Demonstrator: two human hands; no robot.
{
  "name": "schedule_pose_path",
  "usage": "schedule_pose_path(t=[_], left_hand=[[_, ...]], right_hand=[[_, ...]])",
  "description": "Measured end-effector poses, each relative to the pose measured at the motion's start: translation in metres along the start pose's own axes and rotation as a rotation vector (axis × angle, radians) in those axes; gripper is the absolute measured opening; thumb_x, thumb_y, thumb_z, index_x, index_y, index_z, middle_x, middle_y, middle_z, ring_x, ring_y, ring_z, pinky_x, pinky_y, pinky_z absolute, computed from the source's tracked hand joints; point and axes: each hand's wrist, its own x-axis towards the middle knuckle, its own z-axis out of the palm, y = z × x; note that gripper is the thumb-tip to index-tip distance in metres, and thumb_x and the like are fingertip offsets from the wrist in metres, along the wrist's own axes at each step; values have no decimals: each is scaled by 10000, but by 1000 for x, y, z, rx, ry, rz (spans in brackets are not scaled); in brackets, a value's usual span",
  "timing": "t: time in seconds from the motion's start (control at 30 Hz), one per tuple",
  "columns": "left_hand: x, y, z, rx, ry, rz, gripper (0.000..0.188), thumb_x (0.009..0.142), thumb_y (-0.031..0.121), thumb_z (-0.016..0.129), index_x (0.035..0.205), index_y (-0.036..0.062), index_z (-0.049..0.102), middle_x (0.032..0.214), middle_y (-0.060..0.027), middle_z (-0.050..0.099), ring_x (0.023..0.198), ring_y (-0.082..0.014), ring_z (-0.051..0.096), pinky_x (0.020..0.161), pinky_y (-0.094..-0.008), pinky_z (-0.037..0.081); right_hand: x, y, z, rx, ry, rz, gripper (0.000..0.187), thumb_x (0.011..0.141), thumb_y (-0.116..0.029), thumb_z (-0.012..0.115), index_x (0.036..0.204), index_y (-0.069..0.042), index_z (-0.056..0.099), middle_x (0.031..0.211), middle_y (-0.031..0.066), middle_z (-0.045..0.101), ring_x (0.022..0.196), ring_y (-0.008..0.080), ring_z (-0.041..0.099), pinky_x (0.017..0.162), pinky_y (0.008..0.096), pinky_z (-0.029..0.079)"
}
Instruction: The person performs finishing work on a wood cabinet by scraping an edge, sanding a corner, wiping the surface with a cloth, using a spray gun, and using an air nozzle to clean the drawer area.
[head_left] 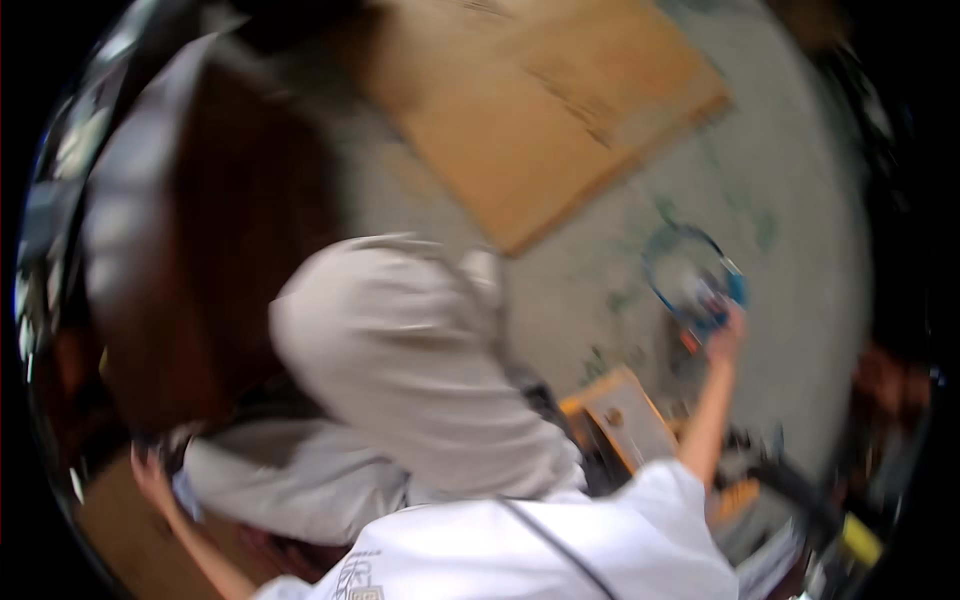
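- The right arm [708, 415] is stretching forward and out to the right, bare from below the sleeve, with its elbow looking nearly straight.
- The right hand [728, 335] is pointing away from the body at the arm's end; blur is hiding how its fingers are set.
- The left forearm [215, 562] is slanting outward, low on the left.
- The left hand [148, 480] is lying nearer the body, its fingers blurring too.

Probably a workshop, view blurred; green-stained grey floor [560, 310], flat brown cardboard [540, 110], blue loop [708, 237]
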Motion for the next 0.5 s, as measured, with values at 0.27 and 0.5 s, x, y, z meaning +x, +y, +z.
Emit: schedule_pose_path(t=[0.27,0.5], left_hand=[[-31,134,-106,-231,411,-37,396,1068,129,575,1457,59,578,1349,-149,675,1265,-238,648,1047,-358,528],[-59,260,-114,-444,384,417,254,1018,3,579,1245,9,693,1238,-116,721,1135,-217,689,993,-331,530]], right_hand=[[-52,-180,99,-305,28,-221,299,1009,-205,726,1227,-1,718,1102,26,727,965,112,647,831,310,519],[-47,-302,169,-73,3,-394,416,932,-112,754,1327,-24,659,1245,13,682,1013,119,617,836,286,504]])
